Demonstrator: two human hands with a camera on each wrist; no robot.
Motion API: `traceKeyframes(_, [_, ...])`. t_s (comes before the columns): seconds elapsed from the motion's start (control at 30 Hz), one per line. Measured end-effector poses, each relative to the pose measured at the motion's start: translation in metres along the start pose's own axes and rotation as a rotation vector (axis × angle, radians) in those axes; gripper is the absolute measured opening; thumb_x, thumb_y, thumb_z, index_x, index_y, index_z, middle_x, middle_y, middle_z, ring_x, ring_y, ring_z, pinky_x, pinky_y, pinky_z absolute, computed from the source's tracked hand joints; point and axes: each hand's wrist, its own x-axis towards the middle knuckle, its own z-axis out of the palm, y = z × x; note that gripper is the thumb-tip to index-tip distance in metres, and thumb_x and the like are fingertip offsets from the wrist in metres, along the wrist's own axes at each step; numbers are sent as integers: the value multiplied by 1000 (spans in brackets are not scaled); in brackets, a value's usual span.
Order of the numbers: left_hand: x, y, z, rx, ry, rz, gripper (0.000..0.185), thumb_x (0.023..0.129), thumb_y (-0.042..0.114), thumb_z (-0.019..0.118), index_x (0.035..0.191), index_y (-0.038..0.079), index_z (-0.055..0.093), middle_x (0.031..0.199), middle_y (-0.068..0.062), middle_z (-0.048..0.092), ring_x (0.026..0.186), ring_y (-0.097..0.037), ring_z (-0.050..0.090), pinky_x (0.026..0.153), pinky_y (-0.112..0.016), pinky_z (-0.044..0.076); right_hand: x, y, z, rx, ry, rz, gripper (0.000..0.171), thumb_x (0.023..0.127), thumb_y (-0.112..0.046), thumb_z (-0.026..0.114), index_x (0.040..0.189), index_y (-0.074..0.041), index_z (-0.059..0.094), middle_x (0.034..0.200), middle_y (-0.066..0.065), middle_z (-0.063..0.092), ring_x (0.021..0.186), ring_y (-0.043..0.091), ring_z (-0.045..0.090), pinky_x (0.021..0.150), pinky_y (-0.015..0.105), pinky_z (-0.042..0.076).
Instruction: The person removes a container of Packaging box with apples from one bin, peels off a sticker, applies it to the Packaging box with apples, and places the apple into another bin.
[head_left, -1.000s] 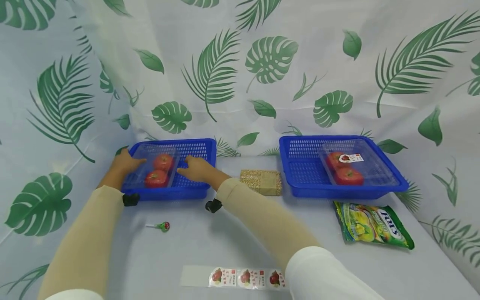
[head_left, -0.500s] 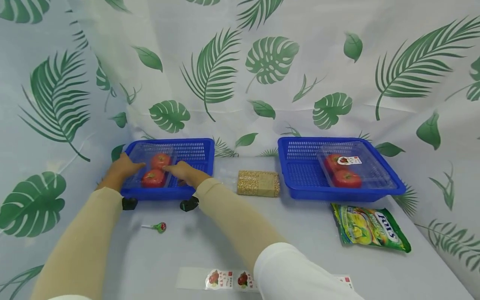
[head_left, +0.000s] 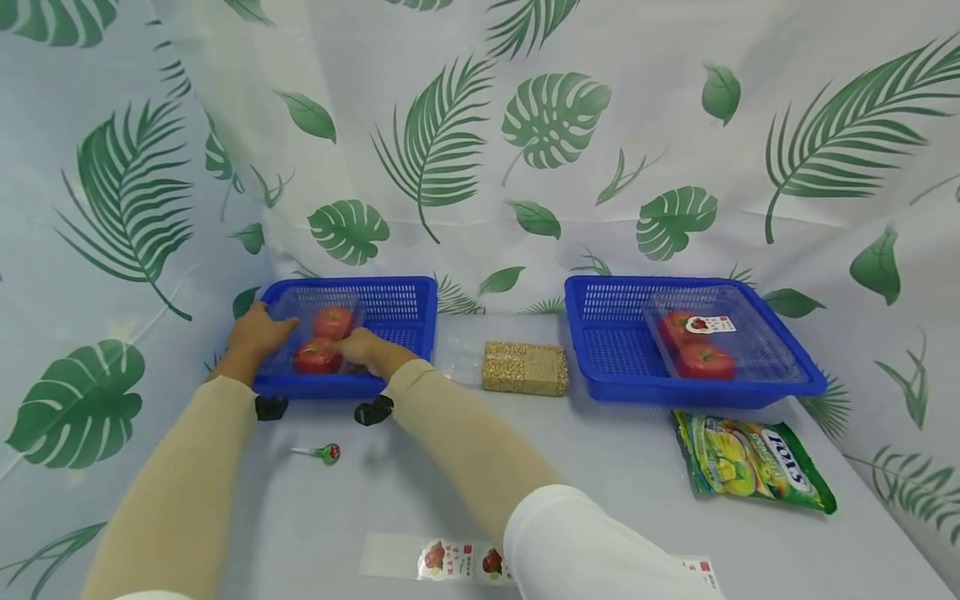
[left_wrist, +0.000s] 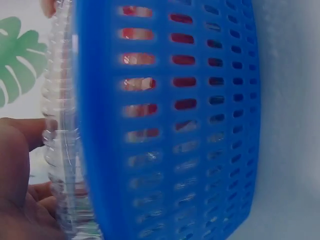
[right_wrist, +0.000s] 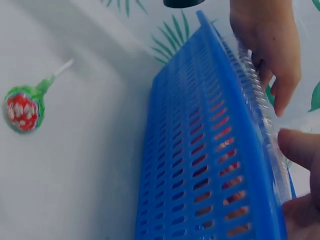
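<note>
At the back left stands a blue plastic basket. In its left part sits a clear plastic box with two red fruits inside that look like tomatoes. My left hand grips the box's left side; the left wrist view shows the thumb at the ribbed edge and curled fingers below it. On the other side, my right hand holds the box's right edge, its thumb seen near the rim in the right wrist view. The right fingertips are partly hidden.
A second blue basket at right holds a clear box bearing a sticker. Between the baskets lies a packet of grains. A green Fox's candy bag, a lollipop and a sticker strip lie nearer.
My right hand has moved left from over the basket to the right edge of the clear box. The left hand has stayed at the box's left side, and the box remains in the basket.
</note>
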Motion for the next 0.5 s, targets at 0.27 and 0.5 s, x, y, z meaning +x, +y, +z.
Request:
traceKeyframes(0.27, [-4, 9, -5, -105, 26, 70, 77, 98, 45, 48, 146, -9, 24, 142, -35, 35, 131, -50, 34, 107, -61, 27, 2, 2, -5, 297, 84, 42, 33, 89, -16, 66, 116, 2, 59, 93, 11, 65, 78, 28, 64, 79, 43, 54])
traceKeyframes(0.5, [-12, 19, -13, -257, -34, 127, 80, 96, 51, 52, 148, -5, 27, 146, -32, 35, 132, -47, 35, 106, -58, 29, -8, -7, -14, 357, 119, 67, 64, 83, -27, 74, 135, -3, 45, 117, 11, 57, 93, 40, 61, 76, 51, 54])
